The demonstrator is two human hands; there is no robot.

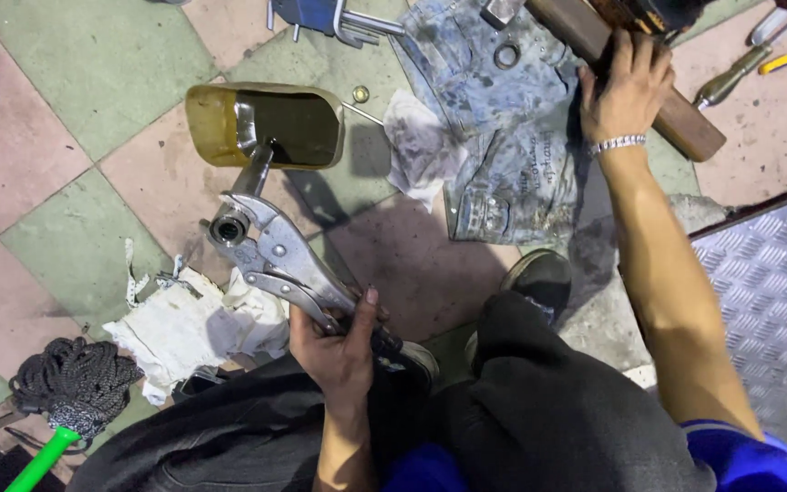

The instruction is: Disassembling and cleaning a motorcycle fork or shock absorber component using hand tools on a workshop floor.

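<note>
Locking pliers clamped on a part, held over the floor.
Left hand [339, 351] grip wraps the locking pliers [289, 264], jaws biting a metal ring [229, 228]; right hand [626, 87] presses a wooden block [685, 123]. Ring not yet released.

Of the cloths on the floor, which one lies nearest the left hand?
The white crumpled rag, just beside the left hand holding the locking pliers. The smaller white rag and stained denim cloth lie farther up.

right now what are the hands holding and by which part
The left hand grips locking pliers by their handles; the pliers' jaws clamp a metal tube part. The right hand rests on a rusty metal bar, gripping its upper side.
</note>
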